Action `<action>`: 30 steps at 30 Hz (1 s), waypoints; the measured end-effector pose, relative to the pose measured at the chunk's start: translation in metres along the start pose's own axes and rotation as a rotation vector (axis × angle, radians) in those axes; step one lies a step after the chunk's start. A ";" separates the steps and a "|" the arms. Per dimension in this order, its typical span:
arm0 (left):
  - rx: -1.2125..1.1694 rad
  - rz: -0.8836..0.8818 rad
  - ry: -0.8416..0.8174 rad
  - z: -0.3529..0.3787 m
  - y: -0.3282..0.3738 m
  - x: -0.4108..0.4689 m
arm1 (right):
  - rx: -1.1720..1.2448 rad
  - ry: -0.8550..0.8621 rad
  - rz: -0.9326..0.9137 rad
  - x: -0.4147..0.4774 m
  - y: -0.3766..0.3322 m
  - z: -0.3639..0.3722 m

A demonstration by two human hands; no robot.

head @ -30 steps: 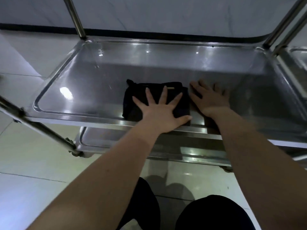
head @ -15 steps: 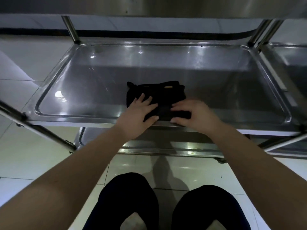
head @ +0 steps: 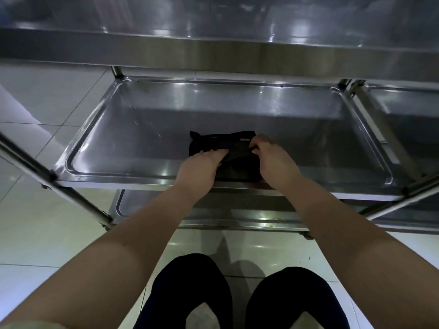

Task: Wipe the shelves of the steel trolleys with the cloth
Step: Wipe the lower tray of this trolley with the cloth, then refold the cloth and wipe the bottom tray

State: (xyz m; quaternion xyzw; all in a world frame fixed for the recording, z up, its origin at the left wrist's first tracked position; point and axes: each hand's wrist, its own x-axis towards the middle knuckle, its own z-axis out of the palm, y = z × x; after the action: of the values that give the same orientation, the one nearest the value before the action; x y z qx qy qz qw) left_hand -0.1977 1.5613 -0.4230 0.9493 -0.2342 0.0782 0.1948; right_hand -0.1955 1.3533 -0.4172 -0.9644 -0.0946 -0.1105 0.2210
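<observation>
Steel trolley with three shelves stands before the crouching person. Its top shelf is above the hands and the lowest shelf below them. A second trolley stands just beside it at the right. The middle shelf is a shallow tray with a raised rim, and its metal is smooth and shiny.

On it lies the cloth, dark and folded into a thick pad. It is near the front edge, about halfway between the two front corners. The left hand rests on the left part of the cloth, with its fingers rather straight and pressing down. The right hand has its fingers curled and pinches a raised fold on the right part of the cloth.

I judge the cloth to be light and soft, with no stiffness, so it will bunch up if it is pushed at one corner only. On such smooth steel it should slide easily. A flat palm over the middle of the pad, with the loose edges kept under the hand, seems the better hold for wiping. The pinch serves more for folding or lifting. The rim and corners of the shelf will probably need fingertips behind the cloth.
</observation>
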 end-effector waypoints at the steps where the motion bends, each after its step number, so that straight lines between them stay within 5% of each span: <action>1: 0.010 0.017 0.018 -0.005 0.002 0.002 | 0.016 0.010 -0.002 -0.001 -0.001 -0.004; 10: 0.161 0.295 0.098 -0.057 0.036 0.012 | -0.158 0.084 -0.169 -0.025 -0.020 -0.082; 19: 0.015 0.613 0.190 -0.043 0.101 -0.025 | -0.308 0.238 -0.262 -0.127 -0.001 -0.142; 30: -0.026 0.495 -0.334 0.131 0.129 -0.066 | -0.148 0.147 -0.063 -0.237 0.117 -0.012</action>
State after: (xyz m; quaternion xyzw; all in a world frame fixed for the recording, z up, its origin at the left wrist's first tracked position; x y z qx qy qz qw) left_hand -0.3095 1.4304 -0.5154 0.8606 -0.4881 -0.0369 0.1407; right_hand -0.3973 1.2125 -0.5145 -0.9639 -0.1002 -0.1946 0.1517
